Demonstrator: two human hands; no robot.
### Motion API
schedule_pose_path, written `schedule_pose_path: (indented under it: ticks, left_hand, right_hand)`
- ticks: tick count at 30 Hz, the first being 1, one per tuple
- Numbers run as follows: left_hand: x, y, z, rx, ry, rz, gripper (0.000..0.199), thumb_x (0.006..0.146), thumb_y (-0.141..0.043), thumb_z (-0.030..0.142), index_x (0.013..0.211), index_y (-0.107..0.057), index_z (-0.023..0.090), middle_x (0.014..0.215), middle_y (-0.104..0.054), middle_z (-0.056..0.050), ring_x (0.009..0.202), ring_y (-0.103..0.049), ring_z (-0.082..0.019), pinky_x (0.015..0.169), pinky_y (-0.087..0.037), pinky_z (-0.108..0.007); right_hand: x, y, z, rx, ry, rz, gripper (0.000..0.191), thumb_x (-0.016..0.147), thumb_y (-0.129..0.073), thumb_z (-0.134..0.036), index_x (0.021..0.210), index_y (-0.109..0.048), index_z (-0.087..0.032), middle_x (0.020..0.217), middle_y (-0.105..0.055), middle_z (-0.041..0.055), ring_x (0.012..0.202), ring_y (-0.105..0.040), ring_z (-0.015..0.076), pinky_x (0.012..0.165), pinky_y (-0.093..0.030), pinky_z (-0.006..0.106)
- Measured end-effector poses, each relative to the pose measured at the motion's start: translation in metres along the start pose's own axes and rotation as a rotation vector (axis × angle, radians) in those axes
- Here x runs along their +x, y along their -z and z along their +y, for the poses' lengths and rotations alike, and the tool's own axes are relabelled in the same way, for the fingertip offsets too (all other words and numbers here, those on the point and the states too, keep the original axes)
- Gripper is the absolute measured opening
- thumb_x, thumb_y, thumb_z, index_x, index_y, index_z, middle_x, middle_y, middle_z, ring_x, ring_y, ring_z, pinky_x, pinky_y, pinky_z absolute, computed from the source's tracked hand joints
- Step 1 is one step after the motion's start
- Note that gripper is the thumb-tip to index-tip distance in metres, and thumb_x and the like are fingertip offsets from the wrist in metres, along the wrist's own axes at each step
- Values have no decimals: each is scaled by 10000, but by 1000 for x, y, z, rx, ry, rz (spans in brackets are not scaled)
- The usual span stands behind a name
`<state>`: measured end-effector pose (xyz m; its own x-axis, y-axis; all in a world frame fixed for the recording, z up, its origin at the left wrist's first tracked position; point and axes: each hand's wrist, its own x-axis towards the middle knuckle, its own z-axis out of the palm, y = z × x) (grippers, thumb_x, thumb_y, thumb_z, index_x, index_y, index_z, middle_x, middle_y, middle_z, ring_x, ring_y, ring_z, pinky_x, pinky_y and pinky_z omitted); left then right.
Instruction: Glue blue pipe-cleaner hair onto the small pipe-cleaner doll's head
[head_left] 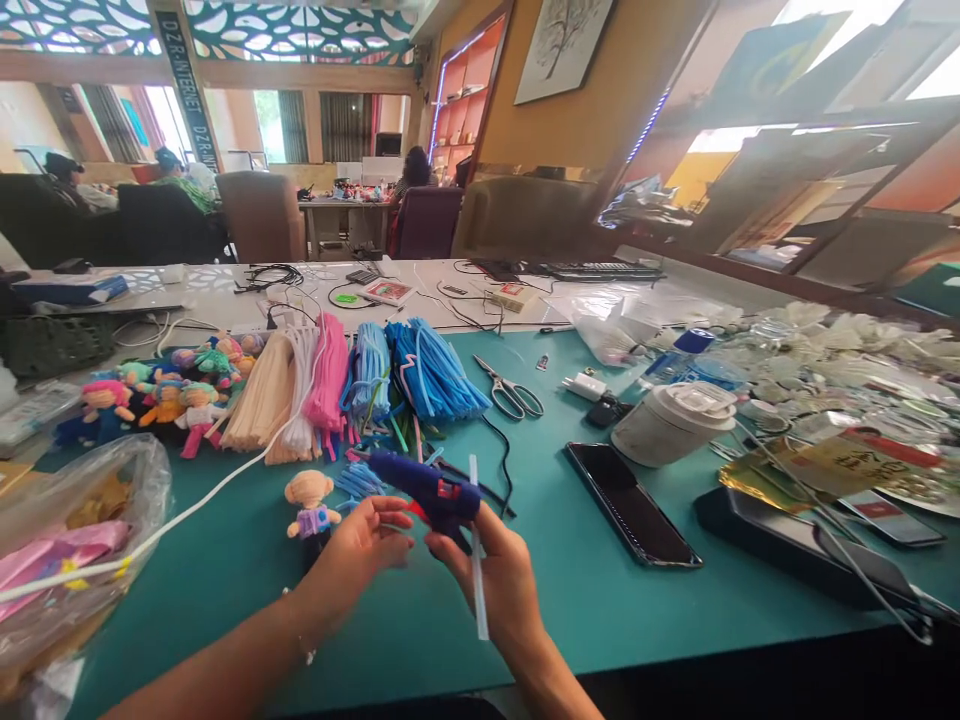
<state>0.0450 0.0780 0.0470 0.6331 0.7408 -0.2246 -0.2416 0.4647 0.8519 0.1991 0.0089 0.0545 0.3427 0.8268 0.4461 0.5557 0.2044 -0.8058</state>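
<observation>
My right hand [499, 575] is closed around the handle of a dark blue glue gun [424, 485], whose nozzle points left. A clear glue stick [477, 560] stands upright against the same hand, crossing in front of the gun's rear. My left hand [373, 540] is just below the nozzle, its fingers curved and apart, with nothing visible in them. Left of it stands a small doll [310, 503] with a bare beige head and a purple and blue top, its lower part dark. Blue pipe cleaner pieces [358, 480] lie behind the nozzle.
Bundles of pipe cleaners [326, 375], finished dolls [180, 390] and scissors [510, 388] lie behind my hands. On the right are a phone [632, 505], a lidded cup [671, 425] and a black case [802, 545]. A white cable [217, 490] crosses the left side, over a plastic bag [90, 540].
</observation>
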Motion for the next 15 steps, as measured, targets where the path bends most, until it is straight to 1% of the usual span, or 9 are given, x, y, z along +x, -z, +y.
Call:
schedule_pose_path:
  ticks: [2,4,6,8,10,15]
  left_hand:
    - [4,-7,2,-92,-33,-15,550,510,-876,444,935,-653,175,925,-681,-77,860,-631,-195,739,-487,-304]
    - [6,-13,1,-164,-72,6,540,498,-882,443,912,-661,174,933,-699,-79,898,-639,-205,789,-483,-310]
    - [8,-17,-1,-222,-95,63,525,466,-894,439,863,-672,178,875,-711,-59,892,-651,-209,826,-483,-320]
    - [9,-18,-4,-267,-107,101,489,462,-898,432,819,-679,180,801,-714,-40,860,-664,-210,831,-488,-329]
    - [8,-18,-6,-319,-115,110,463,456,-905,410,798,-687,185,753,-714,-26,810,-672,-202,797,-500,-321]
    - [7,-14,-5,-440,-115,137,419,390,-937,331,717,-711,199,667,-707,16,633,-640,-120,625,-484,-216]
  right_hand:
    - [0,-9,0,21,17,-24,257,787,-693,-444,834,-669,-192,678,-695,16,582,-620,178,540,-502,246]
    - [-2,-15,1,38,19,-45,286,792,-684,-470,816,-659,-186,682,-684,17,594,-613,172,556,-497,239]
    - [-3,-19,1,45,8,-63,311,794,-675,-496,805,-648,-185,688,-679,17,599,-606,166,561,-490,232]
    - [-4,-21,2,42,-8,-76,327,799,-666,-514,795,-636,-188,696,-679,15,606,-604,162,570,-488,228]
    - [-5,-23,3,40,-11,-81,331,797,-666,-519,775,-622,-192,694,-678,12,610,-609,163,572,-488,226]
    - [-5,-30,7,33,7,-67,277,767,-710,-461,779,-594,-209,666,-670,-6,583,-616,160,551,-497,219]
